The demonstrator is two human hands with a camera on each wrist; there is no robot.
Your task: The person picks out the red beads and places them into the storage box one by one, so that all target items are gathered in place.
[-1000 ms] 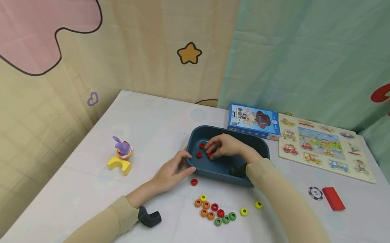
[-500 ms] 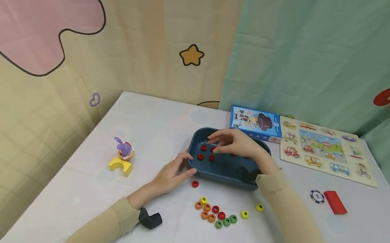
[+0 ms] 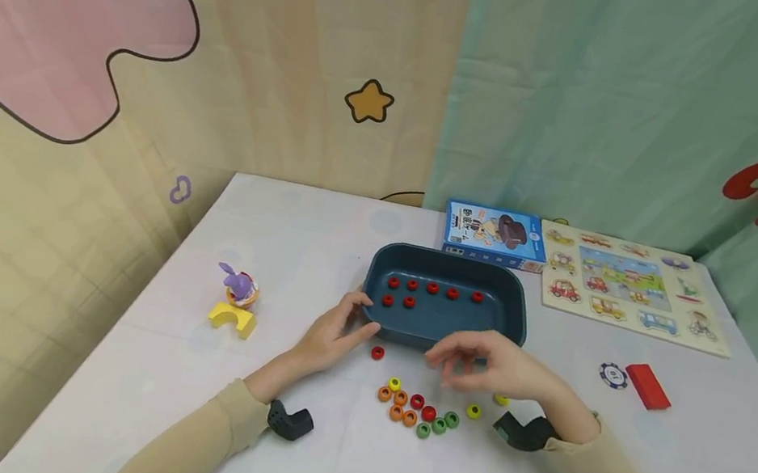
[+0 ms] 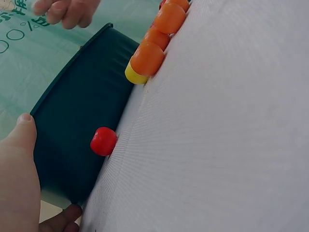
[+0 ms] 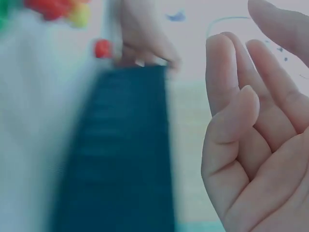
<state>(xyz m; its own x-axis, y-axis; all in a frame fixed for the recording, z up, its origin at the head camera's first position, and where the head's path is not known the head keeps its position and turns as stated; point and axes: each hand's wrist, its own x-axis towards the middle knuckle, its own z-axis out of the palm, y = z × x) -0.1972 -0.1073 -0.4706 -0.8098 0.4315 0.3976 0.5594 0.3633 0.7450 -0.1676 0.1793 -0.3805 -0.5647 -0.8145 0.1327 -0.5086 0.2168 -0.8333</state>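
Note:
A dark teal tray (image 3: 439, 326) lies on the table with several small red beads (image 3: 432, 288) inside, in a longer back row and a short front row. My left hand (image 3: 329, 337) holds its near left corner, thumb at the front rim and fingers along the left end. My right hand (image 3: 502, 367) hovers by the front wall at the right, fingers loosely bent; the right wrist view shows nothing between them. One red bead (image 4: 104, 141) sits outside, close to the front wall. Nearer to me is a cluster of orange beads (image 3: 396, 413), green beads (image 3: 440, 426), red and yellow ones.
Behind the tray lie a blue game box (image 3: 494, 234) and a wooden vehicle puzzle (image 3: 628, 290). To the right are a poker chip (image 3: 613, 376) and a red block (image 3: 648, 387). At left stand a purple toy figure (image 3: 240, 287) and a yellow arch block (image 3: 232, 319).
My right hand has let go of a red bead inside the tray, lifted out and moved toward me past the front wall. The left hand has stayed at the corner.

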